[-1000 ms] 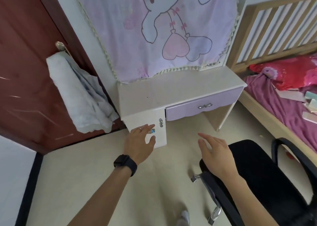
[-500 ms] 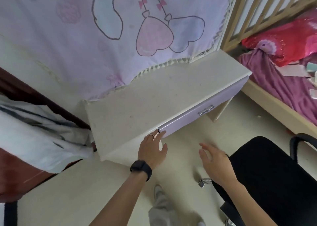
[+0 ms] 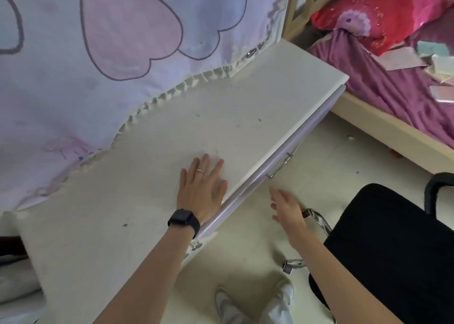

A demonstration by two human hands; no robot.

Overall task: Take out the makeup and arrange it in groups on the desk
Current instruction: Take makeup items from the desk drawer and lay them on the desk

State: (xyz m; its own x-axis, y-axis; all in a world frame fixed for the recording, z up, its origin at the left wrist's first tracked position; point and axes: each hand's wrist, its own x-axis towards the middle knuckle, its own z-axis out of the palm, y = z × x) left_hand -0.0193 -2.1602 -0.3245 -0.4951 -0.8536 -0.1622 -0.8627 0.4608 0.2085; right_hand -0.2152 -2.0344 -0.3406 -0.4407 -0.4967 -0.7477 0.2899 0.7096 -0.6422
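Drawer (image 3: 245,192) shut under the desk (image 3: 245,117) top; its inside is hidden, so where the makeup lies I cannot tell. My left hand (image 3: 202,188) lies flat on the top near the front edge, fingers straight and slightly spread. My right hand (image 3: 287,208) hovers below the drawer handle (image 3: 281,166), fingers loose and apart, holding nothing. Half a second ago the left was down at the drawer's end; now it is up on top.
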